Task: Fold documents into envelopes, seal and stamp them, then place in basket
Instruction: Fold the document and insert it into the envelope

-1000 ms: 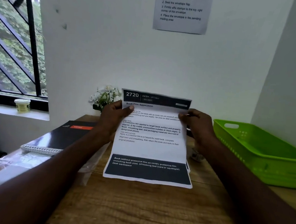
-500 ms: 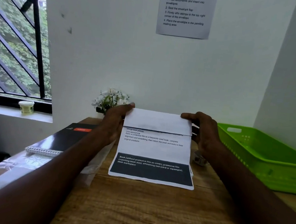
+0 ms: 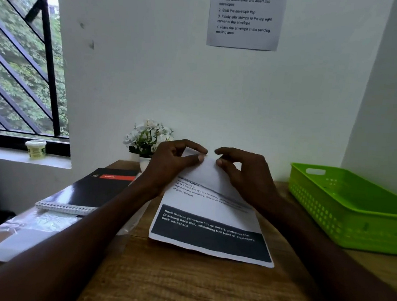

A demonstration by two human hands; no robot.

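- The printed sheet (image 3: 206,226) lies near the middle of the wooden desk (image 3: 179,284), toward its back edge; its dark-banded lower edge faces the person and its top part is folded down over the print.
- The left hand (image 3: 170,164) holds the folded top edge from the left, thumb on the blank white flap and curled fingers round the fold behind it.
- The right hand (image 3: 243,173) holds the same fold from the right, thumb pressed onto the flap and index finger bent over the top edge.
- The two thumbs sit near each other on the flap, close to the middle of the fold, not touching.
- The flap stands slightly raised above the printed part; a shadow line runs under its lower edge.
- A green basket (image 3: 346,213) sits at the right edge of the desk, beside the right wall, apart from the sheet.
- A black spiral notebook (image 3: 91,191) with a red label lies at the left edge of the desk, on top of clear plastic film (image 3: 37,227).
- A small pot of white flowers (image 3: 149,137) stands at the back edge against the wall, just behind the left hand.
- A paper notice (image 3: 245,16) with numbered steps hangs on the wall above.
- A small white tub (image 3: 35,148) rests on the window sill to the left.
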